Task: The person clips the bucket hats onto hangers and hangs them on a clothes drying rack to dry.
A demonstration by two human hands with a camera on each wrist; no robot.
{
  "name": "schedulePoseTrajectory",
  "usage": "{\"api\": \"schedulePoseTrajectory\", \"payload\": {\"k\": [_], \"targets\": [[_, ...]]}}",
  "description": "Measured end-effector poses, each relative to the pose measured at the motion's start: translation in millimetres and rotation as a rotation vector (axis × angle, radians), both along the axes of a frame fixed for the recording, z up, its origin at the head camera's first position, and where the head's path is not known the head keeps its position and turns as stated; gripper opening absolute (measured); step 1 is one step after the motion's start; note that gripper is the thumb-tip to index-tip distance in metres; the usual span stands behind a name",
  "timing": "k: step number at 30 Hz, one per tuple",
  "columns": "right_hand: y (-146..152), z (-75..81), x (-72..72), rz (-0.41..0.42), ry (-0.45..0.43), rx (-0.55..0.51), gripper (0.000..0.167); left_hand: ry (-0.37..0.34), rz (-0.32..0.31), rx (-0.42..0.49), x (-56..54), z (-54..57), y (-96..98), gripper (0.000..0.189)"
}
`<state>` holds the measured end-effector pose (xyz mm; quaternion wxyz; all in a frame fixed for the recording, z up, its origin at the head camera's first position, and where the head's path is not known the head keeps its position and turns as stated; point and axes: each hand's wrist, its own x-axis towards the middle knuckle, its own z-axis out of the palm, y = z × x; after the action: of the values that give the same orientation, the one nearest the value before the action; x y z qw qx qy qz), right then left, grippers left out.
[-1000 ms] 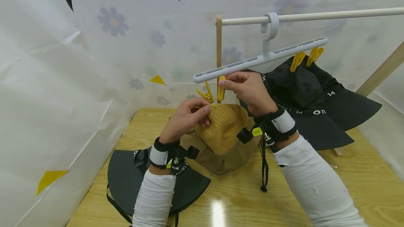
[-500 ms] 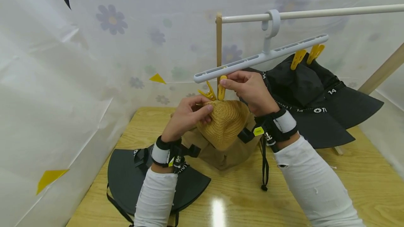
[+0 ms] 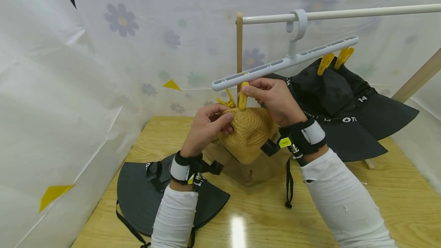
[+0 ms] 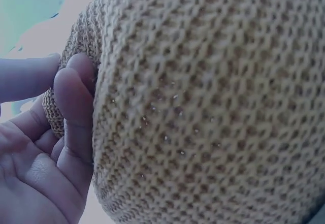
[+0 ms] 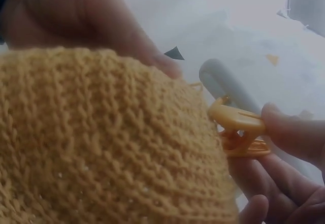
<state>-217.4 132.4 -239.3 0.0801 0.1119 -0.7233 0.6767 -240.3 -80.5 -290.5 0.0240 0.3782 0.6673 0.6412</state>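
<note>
My left hand (image 3: 208, 127) pinches the edge of a mustard knitted hat (image 3: 245, 137) between thumb and fingers; the left wrist view shows the knit (image 4: 203, 102) close up. My right hand (image 3: 275, 97) pinches the handles of a yellow clothespin (image 3: 243, 95) hanging from the grey hanger (image 3: 263, 72). In the right wrist view, that clothespin (image 5: 241, 125) has its tip against the hat's edge; its grip on the knit is unclear. A second yellow clothespin (image 3: 227, 100) hangs to its left, near my left fingertips. Brown fabric (image 3: 253, 171) shows below the knit.
The hanger hooks over a white rail (image 3: 344, 12) and tilts down to the left. Two yellow clothespins hold a black wide-brimmed hat (image 3: 330, 91) at its right end. Another black hat (image 3: 144, 194) lies on the wooden table (image 3: 268, 221), beneath my left forearm.
My left hand has shifted slightly right and up with the knitted hat, bringing its top closer to the clothespin. The right hand stays at that clothespin, nearly still.
</note>
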Motion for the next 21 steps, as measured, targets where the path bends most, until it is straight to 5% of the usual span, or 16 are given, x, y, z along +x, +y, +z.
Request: {"api": "schedulePoseTrajectory", "payload": {"k": [12, 21], "targets": [[0.5, -1.3, 4.0, 0.012, 0.018, -0.002, 0.018, 0.029, 0.042, 0.072, 2.1, -6.9, 3.1, 0.018], [0.0, -2.2, 5.3, 0.011, 0.015, -0.006, 0.015, 0.083, 0.133, 0.141, 8.3, -7.4, 9.9, 0.017]]}}
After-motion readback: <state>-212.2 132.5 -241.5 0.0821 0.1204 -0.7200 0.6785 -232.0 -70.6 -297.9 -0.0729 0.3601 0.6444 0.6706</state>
